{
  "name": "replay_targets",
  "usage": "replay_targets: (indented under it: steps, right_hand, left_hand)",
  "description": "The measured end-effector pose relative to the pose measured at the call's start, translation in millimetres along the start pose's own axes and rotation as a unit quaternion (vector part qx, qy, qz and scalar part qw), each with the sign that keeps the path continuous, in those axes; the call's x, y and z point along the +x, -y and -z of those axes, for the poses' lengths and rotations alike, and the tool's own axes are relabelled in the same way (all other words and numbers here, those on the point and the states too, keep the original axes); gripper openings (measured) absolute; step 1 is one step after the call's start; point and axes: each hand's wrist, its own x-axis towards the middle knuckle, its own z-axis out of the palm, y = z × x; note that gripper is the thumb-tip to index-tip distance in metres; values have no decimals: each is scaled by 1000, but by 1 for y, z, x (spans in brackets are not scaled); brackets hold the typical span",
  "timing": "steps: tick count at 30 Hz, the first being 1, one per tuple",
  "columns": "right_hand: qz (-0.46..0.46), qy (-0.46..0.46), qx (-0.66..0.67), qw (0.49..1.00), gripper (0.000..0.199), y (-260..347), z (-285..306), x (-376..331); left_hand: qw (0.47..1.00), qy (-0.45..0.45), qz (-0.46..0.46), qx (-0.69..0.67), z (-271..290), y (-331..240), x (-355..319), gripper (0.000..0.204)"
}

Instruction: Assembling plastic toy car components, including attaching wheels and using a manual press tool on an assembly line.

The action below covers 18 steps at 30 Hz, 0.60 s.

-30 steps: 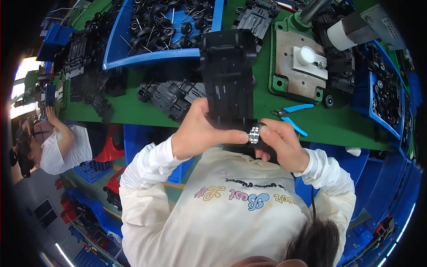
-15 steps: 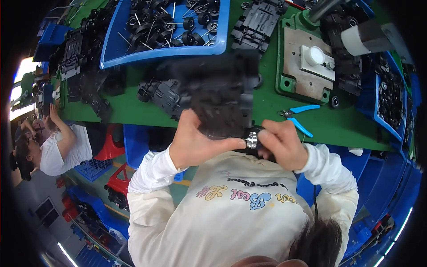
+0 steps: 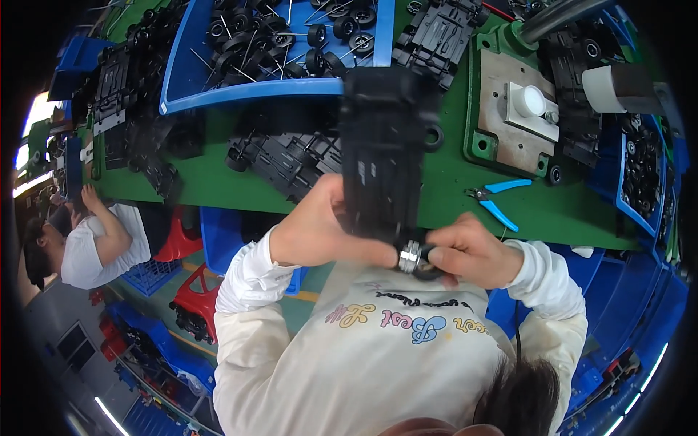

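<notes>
My left hand (image 3: 313, 229) is closed round the near end of a black plastic toy car chassis (image 3: 382, 160), which is held up above the bench and slightly blurred. At its near right corner sits a shiny chrome part (image 3: 408, 258), close to the tip of my left thumb. My right hand (image 3: 476, 251) pinches a small black wheel (image 3: 427, 272) beside that chrome part. Whether the wheel is joined to the chassis cannot be made out. Behind the held chassis, more black chassis (image 3: 287, 156) lie on the green bench top.
A blue bin (image 3: 254, 94) of wheels on metal axles stands at the back. To the right are a green-based press (image 3: 476, 138), blue-handled cutters (image 3: 502, 207) and another blue wheel bin (image 3: 624, 207). A person in a white shirt (image 3: 109, 247) sits at the far left.
The chassis has swung from a blurred, tilted pose to a straighter one pointing away from me. My right hand, with the wheel, has dropped slightly towards me. The view has shifted a little.
</notes>
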Motion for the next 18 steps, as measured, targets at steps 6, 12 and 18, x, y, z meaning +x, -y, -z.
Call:
replay_targets:
  steps: [6,12,18]
  right_hand:
    - [-99,125,3,987,33,14,12,3]
    - [-113,24,15,993,33,17,32,-4]
    - [-95,-239,-226,940,36,-18,30,15]
  left_hand:
    - [996,63,31,48,3,2,2,44]
    - [996,-85,34,23,5,-13,3,39]
    - [983,-179,27,1,7,-9,-5,42]
